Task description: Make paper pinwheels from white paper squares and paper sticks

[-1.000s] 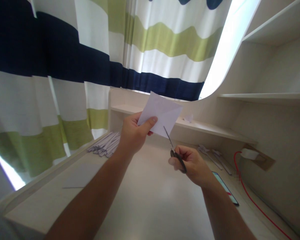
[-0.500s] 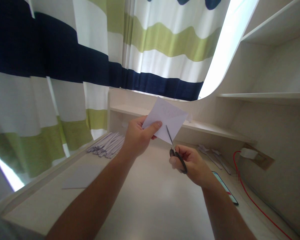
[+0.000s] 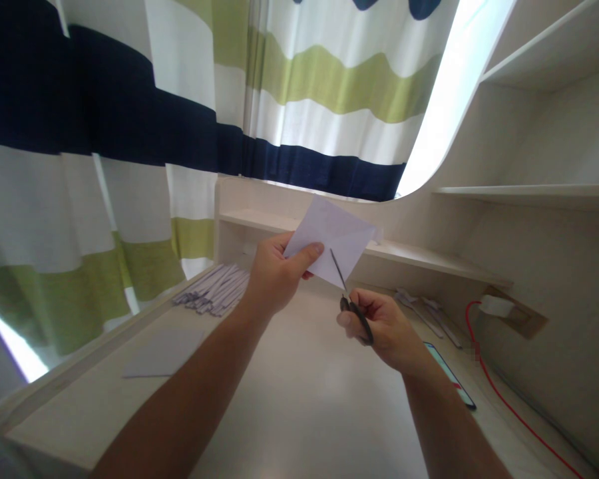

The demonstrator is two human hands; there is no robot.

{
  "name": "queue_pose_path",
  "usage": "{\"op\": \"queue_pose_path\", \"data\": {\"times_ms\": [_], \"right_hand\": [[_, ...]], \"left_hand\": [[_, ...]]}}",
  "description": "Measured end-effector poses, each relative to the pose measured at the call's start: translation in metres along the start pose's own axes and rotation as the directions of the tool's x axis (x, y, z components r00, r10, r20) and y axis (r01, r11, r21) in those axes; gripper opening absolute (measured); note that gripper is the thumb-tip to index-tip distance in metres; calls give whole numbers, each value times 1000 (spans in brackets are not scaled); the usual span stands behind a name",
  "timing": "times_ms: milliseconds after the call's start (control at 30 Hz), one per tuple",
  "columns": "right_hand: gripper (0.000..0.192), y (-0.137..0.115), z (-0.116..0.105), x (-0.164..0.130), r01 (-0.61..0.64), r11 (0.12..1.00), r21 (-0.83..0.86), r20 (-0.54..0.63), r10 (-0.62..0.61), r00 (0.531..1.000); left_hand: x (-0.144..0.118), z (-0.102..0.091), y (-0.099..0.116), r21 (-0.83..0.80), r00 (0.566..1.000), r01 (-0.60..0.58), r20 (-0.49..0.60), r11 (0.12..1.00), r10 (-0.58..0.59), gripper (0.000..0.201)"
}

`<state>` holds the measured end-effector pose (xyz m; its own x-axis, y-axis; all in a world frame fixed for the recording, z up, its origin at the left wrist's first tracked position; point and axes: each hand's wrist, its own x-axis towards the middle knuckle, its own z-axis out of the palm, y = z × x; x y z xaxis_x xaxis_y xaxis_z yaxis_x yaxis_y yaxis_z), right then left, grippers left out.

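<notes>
My left hand [image 3: 272,276] pinches a white sheet of paper [image 3: 332,238] by its lower left corner and holds it up above the desk [image 3: 299,399]. My right hand [image 3: 384,329] grips black-handled scissors [image 3: 349,299]. Their thin blades point up and left and reach into the paper's lower edge near its middle. Both forearms stretch in from the bottom of the view.
A pile of cut paper strips [image 3: 214,289] lies at the desk's back left, a flat grey sheet [image 3: 162,352] nearer on the left. At the right lie more strips [image 3: 424,306], a phone [image 3: 449,376] and a red cable [image 3: 504,392]. Striped curtains [image 3: 180,133] hang behind; shelves [image 3: 524,189] rise on the right.
My left hand brought the paper down and right, closer to the scissors. The blades went from touching the paper's edge to reaching into it. My right hand barely shifted.
</notes>
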<state>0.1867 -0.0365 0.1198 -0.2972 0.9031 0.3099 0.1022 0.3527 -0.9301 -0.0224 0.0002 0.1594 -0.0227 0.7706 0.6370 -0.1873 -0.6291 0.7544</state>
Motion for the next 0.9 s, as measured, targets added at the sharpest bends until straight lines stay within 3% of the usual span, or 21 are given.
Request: {"op": "queue_pose_path", "data": {"times_ms": [900], "right_hand": [[44,-4,2,-1,-6,998,-63,-46,3,999]], "left_hand": [[3,-3,-3,-95,1000,13,5,995,-13,17]]}}
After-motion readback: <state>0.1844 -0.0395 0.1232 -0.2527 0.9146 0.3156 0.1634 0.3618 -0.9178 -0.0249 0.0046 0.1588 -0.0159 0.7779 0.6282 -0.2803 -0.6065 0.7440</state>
